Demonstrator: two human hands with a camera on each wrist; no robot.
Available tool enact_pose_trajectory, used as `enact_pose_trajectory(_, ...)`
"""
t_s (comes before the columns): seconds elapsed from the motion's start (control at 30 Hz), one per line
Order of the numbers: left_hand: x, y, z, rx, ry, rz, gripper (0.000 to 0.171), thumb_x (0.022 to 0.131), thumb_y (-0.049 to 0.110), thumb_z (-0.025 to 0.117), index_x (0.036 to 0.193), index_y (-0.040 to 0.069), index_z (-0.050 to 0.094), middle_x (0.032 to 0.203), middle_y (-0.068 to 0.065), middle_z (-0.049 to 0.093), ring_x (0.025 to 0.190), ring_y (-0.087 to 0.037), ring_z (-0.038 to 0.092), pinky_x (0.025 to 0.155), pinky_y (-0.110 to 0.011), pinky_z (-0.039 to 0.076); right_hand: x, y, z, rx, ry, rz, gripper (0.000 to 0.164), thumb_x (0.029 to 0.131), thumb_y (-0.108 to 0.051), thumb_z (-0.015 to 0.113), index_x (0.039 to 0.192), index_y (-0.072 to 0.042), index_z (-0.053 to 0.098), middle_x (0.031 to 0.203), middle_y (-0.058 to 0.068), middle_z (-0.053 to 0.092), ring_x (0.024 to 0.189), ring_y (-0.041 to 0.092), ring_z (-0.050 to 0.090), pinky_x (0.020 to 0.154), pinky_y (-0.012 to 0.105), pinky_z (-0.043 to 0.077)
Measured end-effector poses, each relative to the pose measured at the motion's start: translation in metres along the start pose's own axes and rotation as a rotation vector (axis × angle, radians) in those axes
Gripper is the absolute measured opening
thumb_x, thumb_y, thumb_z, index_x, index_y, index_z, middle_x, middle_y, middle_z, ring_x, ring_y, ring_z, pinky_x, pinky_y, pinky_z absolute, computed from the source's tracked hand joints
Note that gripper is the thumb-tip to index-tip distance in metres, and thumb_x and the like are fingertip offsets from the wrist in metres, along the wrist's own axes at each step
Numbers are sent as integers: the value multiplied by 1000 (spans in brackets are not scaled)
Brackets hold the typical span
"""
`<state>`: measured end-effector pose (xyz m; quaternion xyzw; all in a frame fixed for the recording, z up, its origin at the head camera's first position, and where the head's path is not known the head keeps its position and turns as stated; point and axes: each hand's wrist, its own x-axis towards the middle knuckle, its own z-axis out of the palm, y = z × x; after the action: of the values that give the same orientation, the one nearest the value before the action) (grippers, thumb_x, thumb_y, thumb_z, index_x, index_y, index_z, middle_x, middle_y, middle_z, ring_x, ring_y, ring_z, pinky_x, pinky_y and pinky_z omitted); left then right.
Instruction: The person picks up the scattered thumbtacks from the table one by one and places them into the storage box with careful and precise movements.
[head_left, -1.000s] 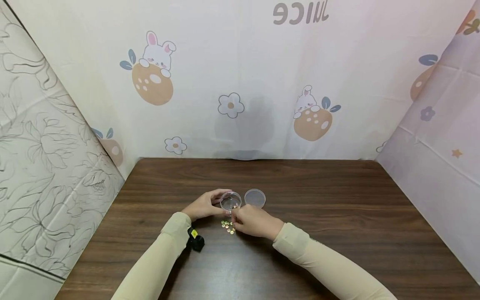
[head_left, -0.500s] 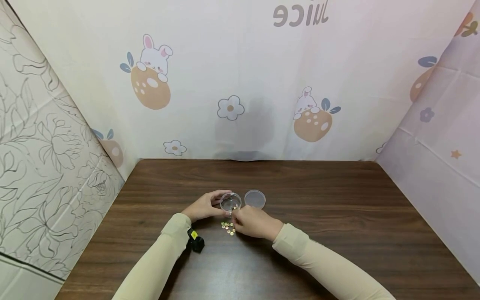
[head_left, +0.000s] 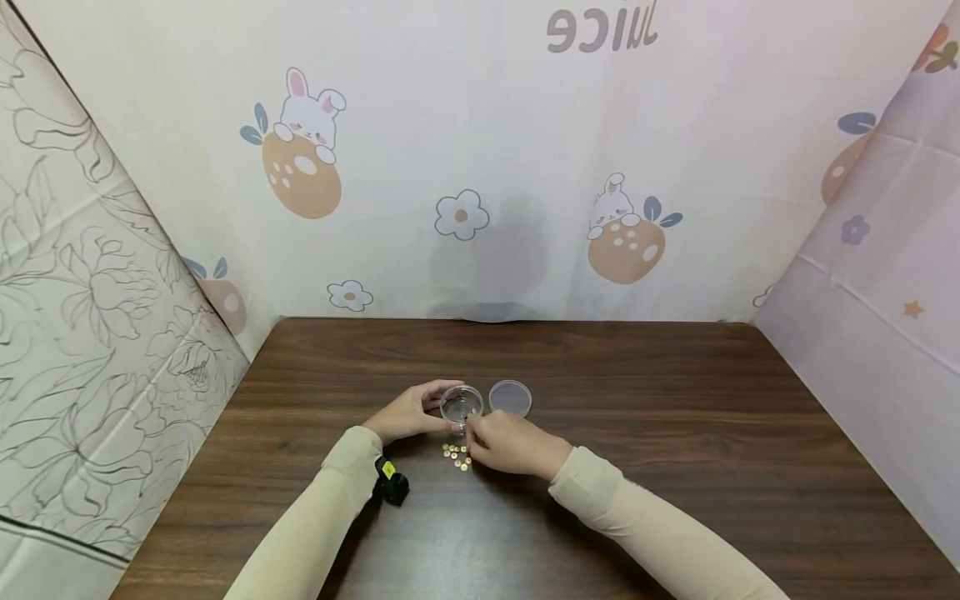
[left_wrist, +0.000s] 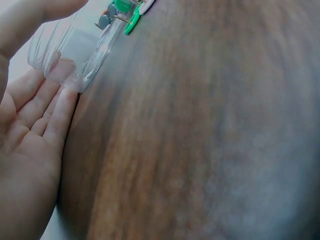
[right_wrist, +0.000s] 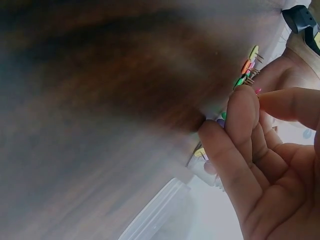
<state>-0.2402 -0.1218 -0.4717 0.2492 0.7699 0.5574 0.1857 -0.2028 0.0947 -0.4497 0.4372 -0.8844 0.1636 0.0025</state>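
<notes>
My left hand (head_left: 408, 412) grips a small round clear container (head_left: 450, 408) between thumb and fingers on its left side. In the left wrist view, those fingers (left_wrist: 60, 112) lie along the clear wall. My right hand (head_left: 513, 443) is beside the container's near right side. Its thumb and forefinger pinch a pink thumbtack (right_wrist: 258, 92), mostly hidden by the fingertips. Several coloured thumbtacks (head_left: 453, 455) lie on the table just in front of the container. In the right wrist view, yellow, orange and green ones point their pins up.
A clear round lid (head_left: 510, 398) lies right of the container, close behind my right hand. A black device with a yellow label (head_left: 393, 483) sits at my left wrist. The dark wooden table (head_left: 675, 400) runs back to a patterned curtain (head_left: 525, 125).
My right hand has shifted very slightly to the right at the container's edge. The left hand and container stay in place.
</notes>
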Motion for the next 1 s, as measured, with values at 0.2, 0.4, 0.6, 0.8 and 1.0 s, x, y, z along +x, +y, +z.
enact_pose_trajectory(0.2,-1,2,0,-6,-2,-5,73,78,15,75,141,7,39,139,-10,45,126,-24,40,106,-49,33,-1,2,-3,30,-15,4,10,89,-11,53,79,-14,54,62,-10,50,48,-2,41,45,16,37)
enact_pose_trajectory(0.4,-2,4,1,-1,-2,-12,73,79,15,75,141,8,39,141,-10,43,127,-24,38,107,-50,33,-2,4,-9,60,4,28,8,89,-11,53,81,-15,55,63,-10,51,48,-2,40,45,15,37)
enact_pose_trajectory(0.6,-1,4,1,-20,-3,-13,74,78,15,76,141,8,39,140,-10,44,126,-25,40,104,-50,36,0,6,-15,84,59,40,6,90,-12,53,84,-13,56,61,-10,51,48,-1,41,44,17,38)
enact_pose_trajectory(0.8,-1,3,0,-19,0,-23,74,78,15,76,142,9,38,140,-9,44,125,-25,41,104,-50,36,4,11,-17,115,86,74,5,91,-12,54,87,-13,57,63,-10,53,48,-1,43,44,18,42)
enact_pose_trajectory(1.0,-1,3,0,-21,-4,-25,74,78,17,76,142,8,38,140,-8,44,125,-24,40,104,-49,37,6,13,-18,102,111,90,5,92,-13,52,89,-15,56,62,-11,52,47,-1,43,44,17,40)
